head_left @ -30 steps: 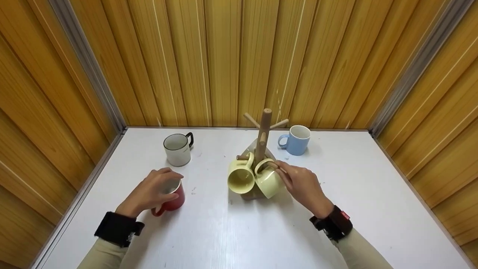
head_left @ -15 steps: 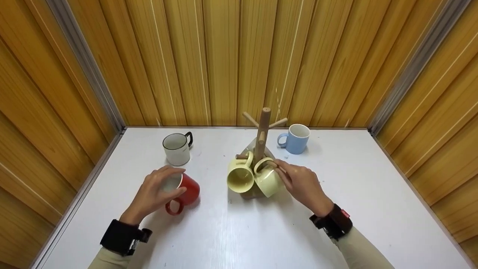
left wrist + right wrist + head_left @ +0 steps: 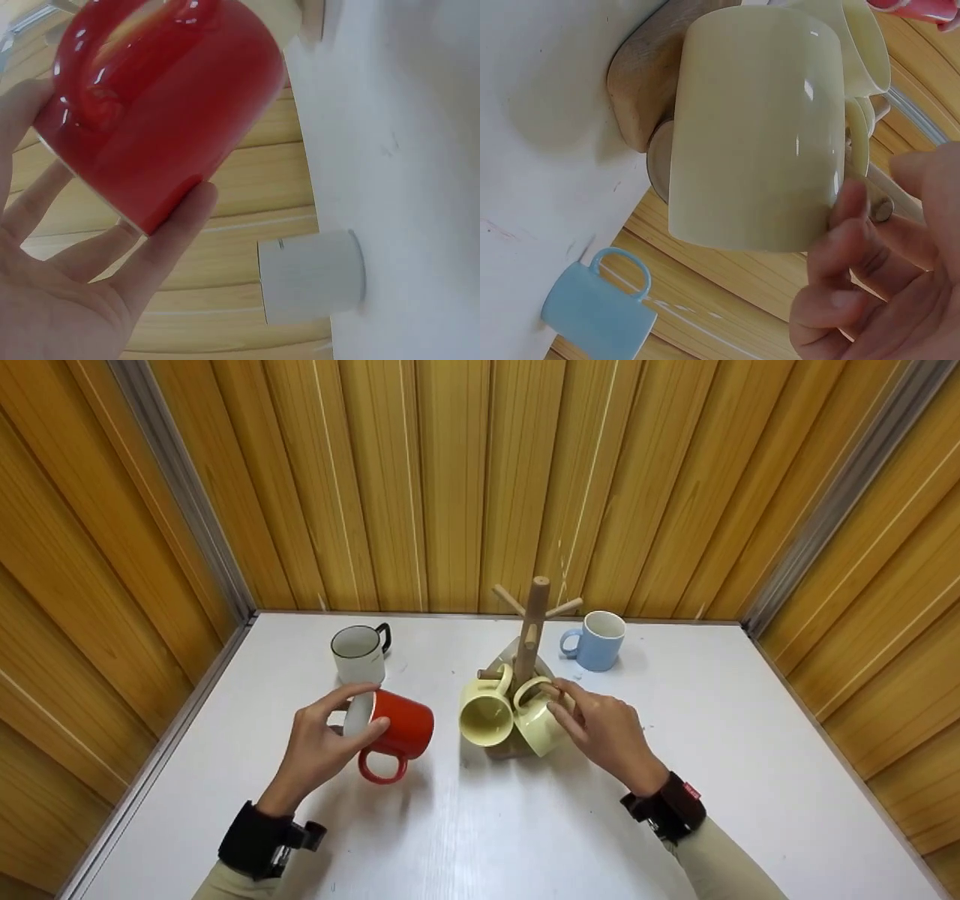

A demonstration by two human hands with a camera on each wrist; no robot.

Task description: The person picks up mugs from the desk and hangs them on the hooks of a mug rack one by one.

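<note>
My left hand (image 3: 319,746) grips a red mug (image 3: 405,724) near its rim, thumb on one side and fingers on the other. The mug is tipped on its side above the table, white inside toward my palm, handle (image 3: 384,769) pointing down toward me. On a wooden mug tree (image 3: 534,622), two pale yellow mugs hang from the low pegs, a left one (image 3: 486,720) and a right one (image 3: 541,727). My right hand (image 3: 611,731) is at the right mug's handle and peg end, thumb apart from the fingers. In the right wrist view, loosely curled fingers (image 3: 840,262) lie against that mug's rim.
Behind my left hand stands a white mug (image 3: 358,656) with a black rim and handle. A light blue mug (image 3: 598,641) stands at the back right. The tree's upper pegs (image 3: 564,607) are bare. Wood-patterned walls (image 3: 450,487) enclose the white table (image 3: 480,825).
My left hand has lifted the red mug off the table, tilted it over and moved it right toward the tree. My right hand stays beside the right yellow mug, its thumb now spread from the fingers.
</note>
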